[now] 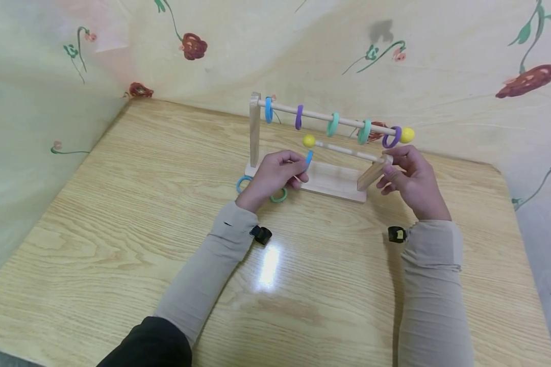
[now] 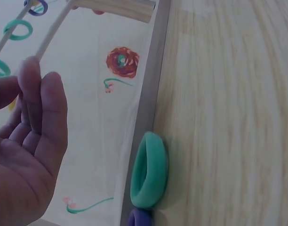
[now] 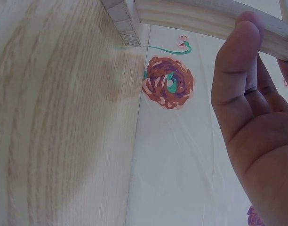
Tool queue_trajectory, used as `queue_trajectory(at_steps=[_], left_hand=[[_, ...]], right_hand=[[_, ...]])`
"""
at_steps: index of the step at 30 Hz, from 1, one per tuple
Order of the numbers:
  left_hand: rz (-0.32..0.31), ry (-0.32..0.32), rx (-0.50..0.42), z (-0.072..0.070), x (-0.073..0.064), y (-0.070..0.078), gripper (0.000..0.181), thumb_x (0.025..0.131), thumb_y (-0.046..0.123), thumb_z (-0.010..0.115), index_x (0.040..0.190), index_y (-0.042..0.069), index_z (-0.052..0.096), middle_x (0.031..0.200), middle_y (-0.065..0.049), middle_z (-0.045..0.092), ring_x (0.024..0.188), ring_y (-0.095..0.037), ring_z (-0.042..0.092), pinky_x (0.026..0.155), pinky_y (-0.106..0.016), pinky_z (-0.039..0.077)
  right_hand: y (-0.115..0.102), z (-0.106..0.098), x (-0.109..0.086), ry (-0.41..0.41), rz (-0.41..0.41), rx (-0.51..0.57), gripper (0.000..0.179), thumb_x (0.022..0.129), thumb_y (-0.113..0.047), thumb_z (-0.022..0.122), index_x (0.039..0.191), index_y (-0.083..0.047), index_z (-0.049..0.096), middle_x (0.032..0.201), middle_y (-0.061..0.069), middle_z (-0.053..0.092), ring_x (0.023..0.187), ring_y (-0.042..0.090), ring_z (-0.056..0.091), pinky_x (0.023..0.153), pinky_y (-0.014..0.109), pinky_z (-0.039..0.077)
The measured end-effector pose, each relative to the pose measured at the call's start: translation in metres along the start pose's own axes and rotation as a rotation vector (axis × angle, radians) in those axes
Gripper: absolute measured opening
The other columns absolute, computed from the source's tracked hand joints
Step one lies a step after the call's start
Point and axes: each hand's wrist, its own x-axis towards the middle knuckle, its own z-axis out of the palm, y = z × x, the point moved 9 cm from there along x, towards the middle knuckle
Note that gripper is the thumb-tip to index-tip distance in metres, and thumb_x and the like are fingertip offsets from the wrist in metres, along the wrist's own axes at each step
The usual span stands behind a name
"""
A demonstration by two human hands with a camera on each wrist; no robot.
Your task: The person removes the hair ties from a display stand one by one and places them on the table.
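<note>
A wooden stand has a tall left post and a shorter right post on a flat base. The upper rod, tipped by a yellow ball, carries several blue, purple and green rings. From the short post runs a lower rod, bare along its length, with a yellow ball at its left end. My left hand pinches a blue ring just below that ball. Thumb and fingers of my right hand grip the short post's top.
By the base's front left, a blue ring and a green ring lie on the wooden table, partly hidden by my left hand. A purple ring shows in the left wrist view. Behind the table hangs a flowered cloth.
</note>
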Motion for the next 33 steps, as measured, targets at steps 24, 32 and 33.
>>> queue_trajectory(at_steps=[24,32,33], left_hand=[[-0.099,-0.039,0.125,0.031,-0.029,-0.020,0.026,0.102,0.004,0.059,0.125,-0.005,0.066,0.115,-0.026,0.066,0.074,-0.017,0.065,0.076,-0.040,0.061],[-0.136,-0.075,0.135,0.029,-0.050,-0.031,0.040,0.099,0.004,0.061,0.139,-0.004,0.055,0.111,-0.024,0.065,0.080,-0.028,0.065,0.066,-0.029,0.058],[-0.134,-0.080,0.139,0.028,-0.053,-0.032,0.042,0.099,0.004,0.061,0.140,-0.003,0.054,0.108,-0.025,0.065,0.078,-0.026,0.064,0.064,-0.028,0.057]], right_hand=[[0.000,-0.002,0.000,-0.005,-0.006,0.027,0.025,0.101,-0.007,0.059,0.127,-0.009,0.057,0.103,0.007,0.062,0.071,0.017,0.068,0.058,0.027,0.058],[0.001,-0.001,0.001,-0.005,-0.001,0.028,0.026,0.101,-0.006,0.059,0.127,-0.009,0.057,0.104,0.007,0.062,0.071,0.018,0.067,0.057,0.027,0.058],[0.001,0.000,0.001,-0.006,-0.003,0.024,0.026,0.101,-0.006,0.059,0.127,-0.009,0.057,0.104,0.007,0.062,0.071,0.018,0.067,0.057,0.027,0.058]])
